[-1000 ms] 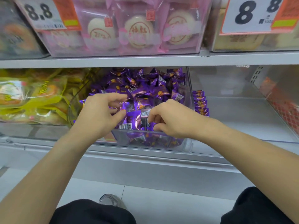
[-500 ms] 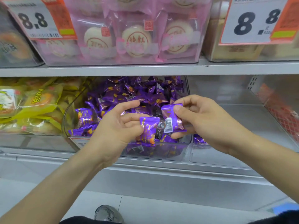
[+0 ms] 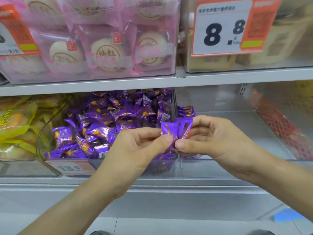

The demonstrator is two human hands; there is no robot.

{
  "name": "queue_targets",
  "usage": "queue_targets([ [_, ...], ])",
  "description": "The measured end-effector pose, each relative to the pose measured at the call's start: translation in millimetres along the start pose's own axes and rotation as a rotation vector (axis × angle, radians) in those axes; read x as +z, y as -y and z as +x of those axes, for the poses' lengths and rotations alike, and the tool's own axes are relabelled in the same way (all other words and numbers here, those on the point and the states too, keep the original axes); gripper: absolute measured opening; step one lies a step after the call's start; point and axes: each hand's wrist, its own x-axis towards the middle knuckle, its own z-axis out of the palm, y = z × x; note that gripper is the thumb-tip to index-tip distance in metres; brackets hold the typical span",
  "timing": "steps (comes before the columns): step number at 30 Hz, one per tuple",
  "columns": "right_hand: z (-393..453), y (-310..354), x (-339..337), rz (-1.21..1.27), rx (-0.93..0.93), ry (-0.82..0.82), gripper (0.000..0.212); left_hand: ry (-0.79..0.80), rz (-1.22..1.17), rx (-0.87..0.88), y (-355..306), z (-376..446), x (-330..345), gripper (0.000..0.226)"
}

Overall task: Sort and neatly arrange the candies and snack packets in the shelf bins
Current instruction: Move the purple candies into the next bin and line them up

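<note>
A clear bin (image 3: 162,170) on the lower shelf holds a heap of purple candy packets (image 3: 108,119). In front of its right front corner my left hand (image 3: 135,150) and my right hand (image 3: 211,139) meet. Both pinch a small bunch of purple packets (image 3: 176,131) between thumbs and fingers, held upright above the bin's rim. A neat row of purple packets (image 3: 186,111) stands at the left wall of the neighbouring clear bin (image 3: 220,168), partly hidden behind my right hand.
Yellow snack bags (image 3: 18,126) fill the bin on the left. Red-patterned packets (image 3: 281,126) lie in a bin at the far right. The upper shelf (image 3: 237,77) carries pink pastry packs (image 3: 105,53) and an 8.8 price tag (image 3: 221,31).
Both hands rose out of the purple heap with packets, moved right and came together. The packets held apart half a second ago are now pressed into one bunch.
</note>
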Motion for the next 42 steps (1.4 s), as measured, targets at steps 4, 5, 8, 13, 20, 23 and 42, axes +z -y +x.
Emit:
queue_targets([
  [4,-0.4,-0.9,0.5,-0.038,0.002,-0.06,0.064,-0.079,0.152,0.091,-0.2,3.2,7.8,0.017],
  [5,-0.8,0.0,0.4,-0.061,-0.003,-0.057,0.061,-0.093,0.154,0.073,-0.8,4.7,7.7,0.021],
  [8,-2.9,3.0,2.6,-0.129,-0.042,-0.042,0.049,-0.1,0.109,0.0,3.3,7.7,7.9,0.027],
  [13,-1.0,3.3,3.3,-0.253,-0.053,-0.086,0.06,-0.06,0.108,-0.002,4.7,6.1,10.0,0.024],
  [20,3.3,2.2,3.1,-0.294,-0.034,-0.053,0.059,-0.039,0.018,-0.003,7.8,5.6,7.6,0.017],
  [23,4.5,0.4,0.9,-0.266,-0.041,-0.032,0.061,-0.038,-0.025,-0.006,8.3,5.3,7.2,0.017],
  [42,4.3,8.9,-1.1,-0.179,-0.049,-0.005,0.068,-0.046,-0.248,-0.092,11.6,10.2,16.9,0.036],
])
